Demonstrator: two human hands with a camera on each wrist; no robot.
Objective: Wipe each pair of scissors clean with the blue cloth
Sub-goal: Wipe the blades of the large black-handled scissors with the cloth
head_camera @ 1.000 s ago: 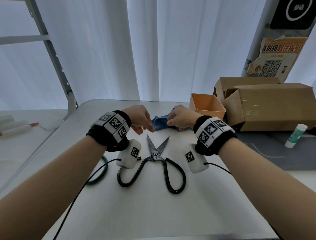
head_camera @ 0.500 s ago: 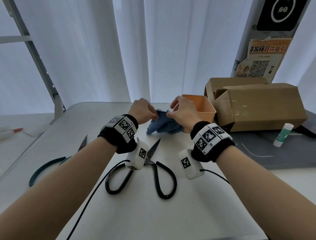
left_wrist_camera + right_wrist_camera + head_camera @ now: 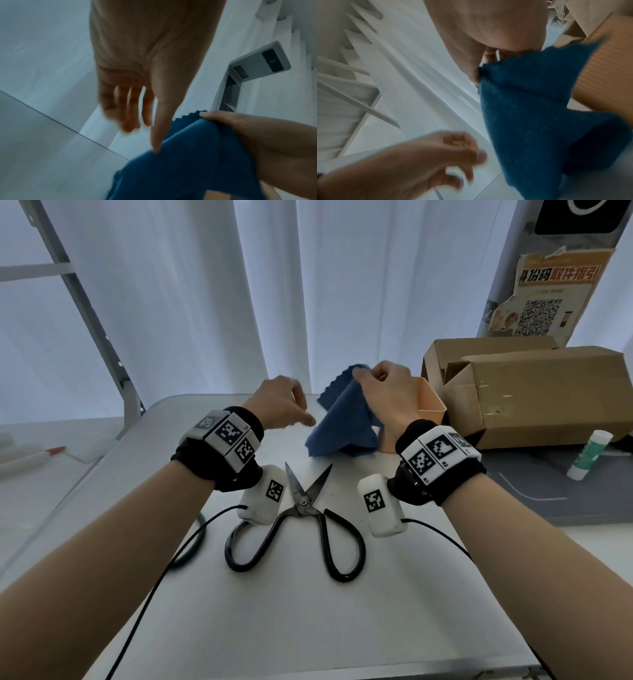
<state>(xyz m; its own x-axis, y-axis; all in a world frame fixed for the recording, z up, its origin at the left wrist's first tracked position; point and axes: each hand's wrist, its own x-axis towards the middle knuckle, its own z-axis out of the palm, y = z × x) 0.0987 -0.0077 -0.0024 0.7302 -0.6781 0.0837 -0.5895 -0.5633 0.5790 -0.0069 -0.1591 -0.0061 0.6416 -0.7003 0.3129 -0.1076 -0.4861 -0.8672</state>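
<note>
My right hand (image 3: 363,375) pinches the top corner of the blue cloth (image 3: 342,428), which hangs unfolded above the far part of the white table (image 3: 308,628). In the right wrist view the cloth (image 3: 530,108) drapes down from those fingers. My left hand (image 3: 303,414) hovers just left of the cloth, fingers loose and holding nothing; in the left wrist view one fingertip (image 3: 156,149) meets the cloth's edge (image 3: 188,169). Black-handled scissors (image 3: 301,510) lie on the table between my wrists, blades apart and pointing away. A green handle loop (image 3: 198,542) of another pair shows beside my left forearm.
An orange bin (image 3: 432,405) stands right behind the cloth, with an open cardboard box (image 3: 534,395) to its right. A glue stick (image 3: 590,453) lies on a dark mat (image 3: 565,494). A marker (image 3: 34,457) rests on the surface at far left.
The right hand has lifted the cloth off the table and it hangs open. The left hand has let go of the cloth and drawn slightly left.
</note>
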